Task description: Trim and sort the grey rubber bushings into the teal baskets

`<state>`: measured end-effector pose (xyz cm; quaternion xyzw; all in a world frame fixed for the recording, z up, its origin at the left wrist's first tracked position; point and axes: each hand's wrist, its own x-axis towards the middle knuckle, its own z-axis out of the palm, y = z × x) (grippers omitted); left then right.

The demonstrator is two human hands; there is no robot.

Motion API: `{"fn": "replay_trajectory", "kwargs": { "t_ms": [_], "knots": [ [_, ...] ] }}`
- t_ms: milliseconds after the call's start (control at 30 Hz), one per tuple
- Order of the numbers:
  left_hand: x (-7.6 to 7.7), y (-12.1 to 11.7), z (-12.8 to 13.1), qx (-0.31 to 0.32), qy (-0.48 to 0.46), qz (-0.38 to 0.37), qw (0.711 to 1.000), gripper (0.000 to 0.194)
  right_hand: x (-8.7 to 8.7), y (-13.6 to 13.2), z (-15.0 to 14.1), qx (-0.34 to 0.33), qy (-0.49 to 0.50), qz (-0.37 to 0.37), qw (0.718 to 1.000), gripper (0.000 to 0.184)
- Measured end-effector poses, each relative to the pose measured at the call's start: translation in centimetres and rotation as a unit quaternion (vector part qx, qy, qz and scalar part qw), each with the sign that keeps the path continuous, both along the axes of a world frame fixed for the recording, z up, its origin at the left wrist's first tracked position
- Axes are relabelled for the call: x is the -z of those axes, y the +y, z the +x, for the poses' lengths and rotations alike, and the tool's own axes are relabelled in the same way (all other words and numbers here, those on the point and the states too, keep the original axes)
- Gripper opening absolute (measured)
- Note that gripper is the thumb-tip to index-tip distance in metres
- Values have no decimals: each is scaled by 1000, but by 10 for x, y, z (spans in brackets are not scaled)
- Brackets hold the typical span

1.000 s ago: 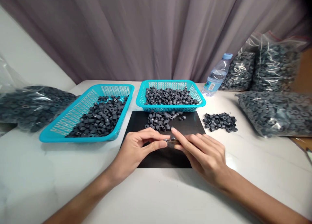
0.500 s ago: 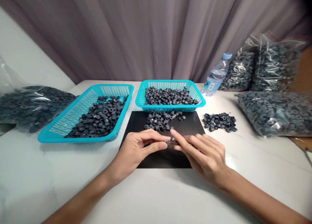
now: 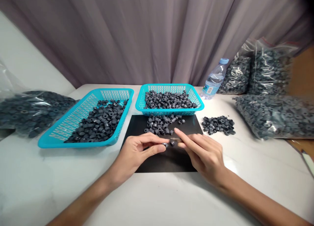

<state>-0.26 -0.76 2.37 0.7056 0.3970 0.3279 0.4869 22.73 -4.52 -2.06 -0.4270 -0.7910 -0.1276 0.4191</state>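
Note:
Between thumb and fingers, my left hand [image 3: 142, 150] pinches a small dark grey ring-shaped part [image 3: 166, 145]. My right hand [image 3: 204, 152] is closed around a slim metal tool [image 3: 175, 139], its index finger stretched along it; most of the tool is hidden in the hand. The tool's thin tip points left, a short way from the held part. Another grey part [image 3: 172, 143] shows just below the tip. Both hands are over a black mat [image 3: 166, 163], where a loose heap of grey parts [image 3: 159, 124] lies beyond the fingers.
Two turquoise baskets, one at left [image 3: 80, 144] and one at the back [image 3: 171, 113], hold many grey parts. A smaller pile [image 3: 218, 124] lies right of the mat. A water bottle [image 3: 213, 80] and bagged parts [image 3: 272, 118] stand at right; another bag [image 3: 34, 111] lies at left.
The metal tool's tip has drawn right, away from the part in my left hand, opening a small gap. The camera view has shifted slightly.

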Motion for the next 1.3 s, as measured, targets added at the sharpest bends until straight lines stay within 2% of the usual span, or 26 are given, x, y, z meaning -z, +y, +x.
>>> {"fn": "replay_trajectory", "kwargs": {
  "t_ms": [67, 133, 233, 333, 433, 533, 600, 667, 733, 833, 933, 1067, 1233, 1300],
  "knots": [
    [-4, 2, -5, -23, 50, 63, 997, 16, 1, 6, 2, 21, -1, -11, 1000, 38],
    [-12, 8, -14, -87, 120, 171, 974, 18, 4, 12, 4, 50, 0, -37, 998, 37],
    [-28, 19, -37, -235, 238, 290, 897, 20, 10, 22, 9, 86, 4, -91, 992, 38],
    [-40, 31, -65, -354, 373, 293, 806, 23, 15, 28, 11, 119, -13, -130, 984, 38],
    [-42, 40, -86, -375, 478, 299, 736, 29, 19, 29, 11, 158, -56, -142, 976, 37],
    [-37, 41, -84, -363, 473, 372, 711, 33, 21, 28, 10, 196, -101, -133, 966, 36],
    [-30, 36, -67, -325, 411, 435, 732, 28, 21, 28, 9, 205, -113, -123, 964, 34],
    [-19, 25, -43, -237, 344, 459, 784, 21, 19, 28, 8, 179, -101, -115, 972, 30],
    [-4, 13, -17, -129, 316, 429, 836, 18, 15, 28, 5, 113, -78, -117, 984, 31],
    [18, -1, 11, -38, 308, 379, 872, 24, 10, 29, 0, 16, -73, -131, 989, 41],
    [30, -4, 24, -20, 302, 352, 886, 20, 9, 31, -3, -5, -78, -146, 986, 36],
    [29, -2, 27, -22, 272, 318, 908, 12, 10, 34, -2, -3, -39, -175, 984, 18],
    [30, -4, 26, -33, 183, 257, 948, 10, 4, 35, -3, -35, -51, -165, 984, 25],
    [32, -4, 27, -47, 161, 236, 957, 10, 4, 36, -4, -41, -64, -152, 985, 19]
  ]
}}
